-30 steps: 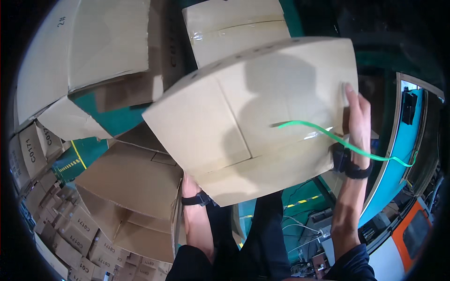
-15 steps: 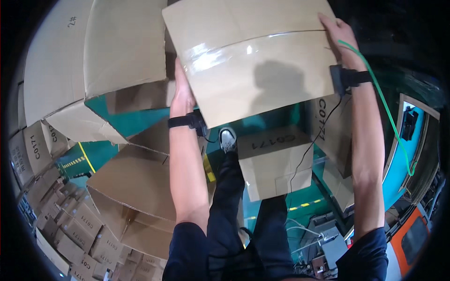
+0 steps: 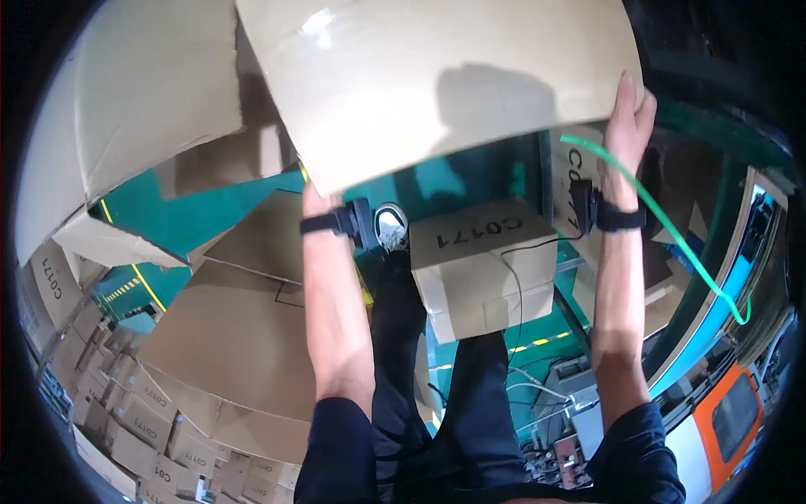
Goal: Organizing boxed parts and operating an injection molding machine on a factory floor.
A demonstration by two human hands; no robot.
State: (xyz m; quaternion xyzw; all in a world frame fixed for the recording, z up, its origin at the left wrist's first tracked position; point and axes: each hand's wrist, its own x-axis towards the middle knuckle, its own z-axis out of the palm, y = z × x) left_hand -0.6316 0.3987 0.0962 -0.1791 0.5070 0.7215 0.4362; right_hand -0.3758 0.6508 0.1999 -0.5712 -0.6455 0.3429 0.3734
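Cardboard box (image 3: 437,84) raised overhead — right hand (image 3: 628,113) grips its right edge, left hand hidden beneath.

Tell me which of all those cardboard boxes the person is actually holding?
The big cardboard box raised overhead, gripped by the left hand and right hand; the smaller box sits below, untouched.

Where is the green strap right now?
In the head view the green strap hangs on the right, curving down from beside the right hand, which grips the big cardboard box's edge.
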